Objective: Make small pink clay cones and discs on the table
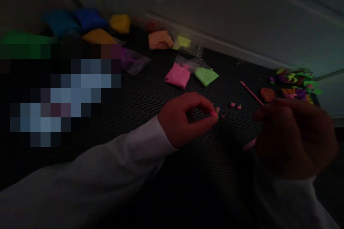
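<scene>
Left hand (185, 120): grip narrow, pinching pink clay bit (215, 112) just above desk (150, 96).
Right hand (294, 139): blurred, grip cannot be told.
Just beyond grip: two small pink pieces (235, 105), seemingly finished.
Farther right: coloured shapes (295, 84), apparently made.
Behind: pink bag (177, 75), green bag (206, 76), clay remaining.

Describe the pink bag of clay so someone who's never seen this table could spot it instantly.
On the dark table, look just past the left hand, which pinches a small pink piece. Two clear bags of clay lie side by side there. The pink bag is the left one; its neighbour, the green bag, is lime.
</scene>
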`<state>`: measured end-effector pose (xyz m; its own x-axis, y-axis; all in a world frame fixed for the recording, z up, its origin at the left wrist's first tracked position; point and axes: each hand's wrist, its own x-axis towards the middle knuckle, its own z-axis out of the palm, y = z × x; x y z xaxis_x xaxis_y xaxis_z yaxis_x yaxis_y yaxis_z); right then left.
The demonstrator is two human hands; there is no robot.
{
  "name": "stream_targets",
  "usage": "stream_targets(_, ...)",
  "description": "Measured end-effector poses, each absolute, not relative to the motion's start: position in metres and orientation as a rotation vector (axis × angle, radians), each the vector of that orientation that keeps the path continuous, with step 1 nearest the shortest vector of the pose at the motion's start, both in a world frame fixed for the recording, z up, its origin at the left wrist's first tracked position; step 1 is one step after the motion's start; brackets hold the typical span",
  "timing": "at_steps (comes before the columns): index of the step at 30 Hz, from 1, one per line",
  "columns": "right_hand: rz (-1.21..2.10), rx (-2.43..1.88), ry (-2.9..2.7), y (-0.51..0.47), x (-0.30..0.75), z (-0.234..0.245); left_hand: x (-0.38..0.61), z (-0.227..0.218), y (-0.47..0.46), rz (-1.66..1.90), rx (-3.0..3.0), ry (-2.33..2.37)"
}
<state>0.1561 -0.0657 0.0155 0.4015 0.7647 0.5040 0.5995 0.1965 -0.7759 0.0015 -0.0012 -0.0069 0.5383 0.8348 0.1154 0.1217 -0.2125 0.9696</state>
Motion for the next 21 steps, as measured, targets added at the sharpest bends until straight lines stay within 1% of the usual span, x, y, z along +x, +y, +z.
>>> stream_targets(2,0.131,-1.365,-1.019,-0.059,0.165,0.013,0.001,-0.009,0.002,0.880,1.907,0.822)
stream_targets(6,0.290,-1.298,-0.913,-0.049,0.185,0.006,0.003,-0.017,0.008,0.936,2.184,0.841)
stream_targets(10,0.370,-1.473,-0.956,-0.046,0.196,0.002,0.006,-0.020,0.009,0.925,2.297,0.920)
stream_targets(15,0.291,-1.734,-1.222,-0.045,0.198,-0.001,0.013,-0.019,0.010,0.914,2.379,0.947)
stream_targets(21,0.246,-1.758,-1.125,-0.044,0.199,-0.004,0.032,-0.022,0.010,0.974,2.469,1.069)
